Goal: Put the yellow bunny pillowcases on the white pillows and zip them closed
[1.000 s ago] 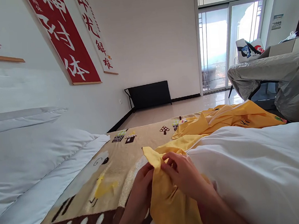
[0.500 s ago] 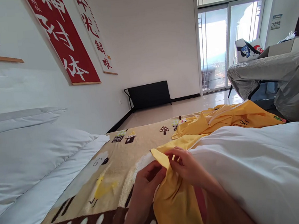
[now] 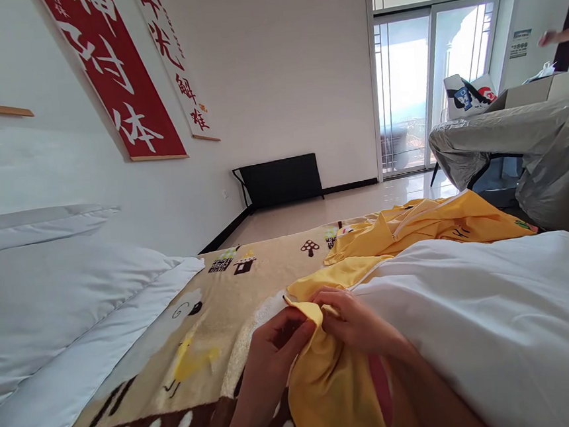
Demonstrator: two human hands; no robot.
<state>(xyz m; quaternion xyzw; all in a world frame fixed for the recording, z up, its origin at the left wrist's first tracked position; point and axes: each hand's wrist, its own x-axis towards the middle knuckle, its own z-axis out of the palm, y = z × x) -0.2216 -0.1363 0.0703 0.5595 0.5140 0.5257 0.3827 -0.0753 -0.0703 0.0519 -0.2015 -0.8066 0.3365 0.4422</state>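
Note:
Yellow cloth (image 3: 330, 389), which looks like a bedding cover, hangs bunched between my hands at the lower middle. My left hand (image 3: 276, 347) pinches its upper edge between thumb and fingers. Close by on the right, my right hand (image 3: 348, 317) grips the same edge with curled fingers, whose tips are partly hidden by the folds. Beside my right forearm lies a puffy white quilt (image 3: 476, 303), with more of the yellow cloth (image 3: 429, 221) spread crumpled behind it. Under everything is a beige and brown patterned blanket (image 3: 263, 262).
White pillows (image 3: 72, 292) are stacked on the left. A black folded frame (image 3: 281, 180) leans against the far wall. On the right stands a table under a grey plastic cover (image 3: 481, 130), carrying boxes (image 3: 527, 92). Another person's hand (image 3: 551, 37) shows at the right edge.
My hands and the pinched cloth edge sit slightly lower, and the view has shifted a little. Another person's arm has come into view at the upper right.

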